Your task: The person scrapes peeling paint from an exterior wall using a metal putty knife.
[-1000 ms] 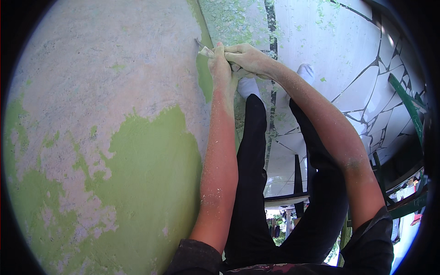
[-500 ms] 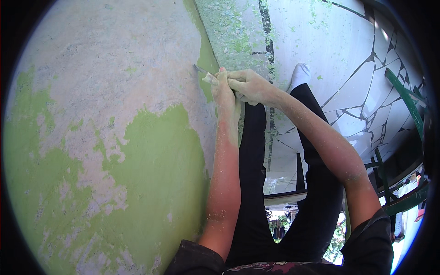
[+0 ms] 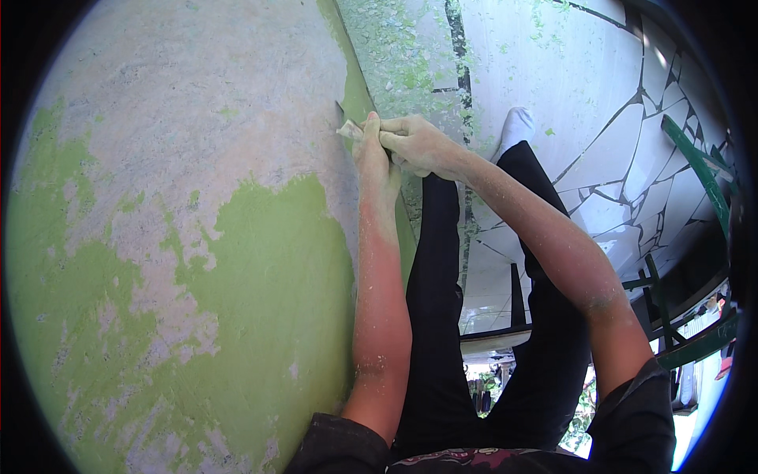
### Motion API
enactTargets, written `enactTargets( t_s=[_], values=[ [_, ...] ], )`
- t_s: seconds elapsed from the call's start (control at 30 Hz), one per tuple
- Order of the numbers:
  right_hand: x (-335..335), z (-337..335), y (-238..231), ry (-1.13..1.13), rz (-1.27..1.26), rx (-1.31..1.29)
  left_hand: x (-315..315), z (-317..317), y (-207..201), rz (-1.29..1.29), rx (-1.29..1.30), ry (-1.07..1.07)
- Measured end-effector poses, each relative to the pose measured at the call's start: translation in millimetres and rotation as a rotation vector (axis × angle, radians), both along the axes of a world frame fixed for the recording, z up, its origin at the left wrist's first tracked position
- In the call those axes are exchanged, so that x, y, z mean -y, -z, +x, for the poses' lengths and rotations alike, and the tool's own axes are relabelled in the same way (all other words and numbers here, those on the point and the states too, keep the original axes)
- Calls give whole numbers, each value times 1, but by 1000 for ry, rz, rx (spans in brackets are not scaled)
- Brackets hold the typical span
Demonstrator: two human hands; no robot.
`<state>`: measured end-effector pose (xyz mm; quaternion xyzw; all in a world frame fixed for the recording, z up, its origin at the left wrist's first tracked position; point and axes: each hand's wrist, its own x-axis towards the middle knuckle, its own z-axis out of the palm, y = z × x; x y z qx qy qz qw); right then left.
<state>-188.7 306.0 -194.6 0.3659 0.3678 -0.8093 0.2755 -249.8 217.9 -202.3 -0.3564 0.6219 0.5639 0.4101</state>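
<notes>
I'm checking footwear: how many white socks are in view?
1: the white sock on the pale floor, right of the right hand; another may be hidden behind that hand.

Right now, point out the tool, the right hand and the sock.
Tool (image 3: 350,129): head view, on its pale part, just behind the thin tip.
Right hand (image 3: 420,145): head view, on the back of the hand.
Sock (image 3: 518,126): head view, on its white upper side.

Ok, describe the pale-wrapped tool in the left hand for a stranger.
Start with the large, patchy green wall at left. Follow it up to where the dusty left hand and right hand meet near its edge. From the left hand, toward the wall, juts the pale-wrapped tool, set apart from both by its thin, dark blade.
</notes>
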Motion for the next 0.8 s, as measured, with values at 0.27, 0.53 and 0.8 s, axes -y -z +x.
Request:
enactTargets(
  t_s=[0.27,0.53,0.8],
  values=[
    [-2,25,-13,19,-214,71,5,29,-23,-137,-28,-40],
    [-4,22,-2,13,-214,58,14,20,-8,-22,36,30],
    [-9,1,22,47,-110,0,13,6,24,55,62,-3]
  ],
)
